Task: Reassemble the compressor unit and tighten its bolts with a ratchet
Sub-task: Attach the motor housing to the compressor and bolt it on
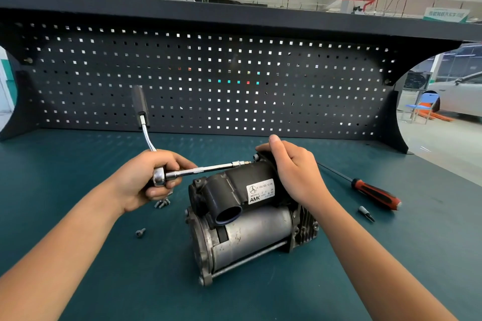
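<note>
On the green bench mat (78, 281), directly ahead of you, the compressor unit (247, 219) lies on its side. Your right hand (294, 172) clamps its black housing at the far end. Your left hand (148, 177) is closed around the ratchet (159, 176) head, with the handle pointing away from you. The extension bar (206, 170) runs left to right, level, into the bolt just beside your right thumb. Loose bolts (162, 203) lie nearest your left hand.

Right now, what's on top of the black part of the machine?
The right hand rests over the far end of the black housing, and a white label is stuck on it. Whatever lies beneath the palm is covered.
</note>
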{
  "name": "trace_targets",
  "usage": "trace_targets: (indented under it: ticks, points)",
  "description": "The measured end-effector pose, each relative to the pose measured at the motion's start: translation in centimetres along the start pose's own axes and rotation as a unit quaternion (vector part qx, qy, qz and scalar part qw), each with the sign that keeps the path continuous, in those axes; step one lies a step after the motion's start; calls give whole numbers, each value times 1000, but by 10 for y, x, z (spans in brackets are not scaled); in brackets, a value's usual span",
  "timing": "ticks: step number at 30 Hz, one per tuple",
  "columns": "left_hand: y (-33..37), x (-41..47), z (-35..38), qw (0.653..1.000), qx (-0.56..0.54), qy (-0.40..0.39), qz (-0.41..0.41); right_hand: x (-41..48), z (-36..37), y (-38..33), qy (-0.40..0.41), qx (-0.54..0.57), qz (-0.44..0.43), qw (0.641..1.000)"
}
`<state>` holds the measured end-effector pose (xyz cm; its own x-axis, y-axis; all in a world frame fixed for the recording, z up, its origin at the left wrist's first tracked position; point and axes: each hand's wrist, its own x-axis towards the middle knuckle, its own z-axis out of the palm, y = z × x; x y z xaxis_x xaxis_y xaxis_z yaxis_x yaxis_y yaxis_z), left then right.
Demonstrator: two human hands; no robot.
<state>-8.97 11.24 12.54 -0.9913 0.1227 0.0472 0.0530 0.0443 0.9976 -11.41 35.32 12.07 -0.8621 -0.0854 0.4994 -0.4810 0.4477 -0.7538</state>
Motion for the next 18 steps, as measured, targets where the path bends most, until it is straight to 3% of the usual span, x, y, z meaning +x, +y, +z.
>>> trace_targets:
  ticks: [14, 18]
  points:
    - [-4, 2, -1, 998, -56, 20, -21, 1, 1, 1, 6, 1, -15, 1000]
    - [-6, 4, 4, 986, -147, 13, -77, 1, 2, 1, 11, -3, -12, 1000]
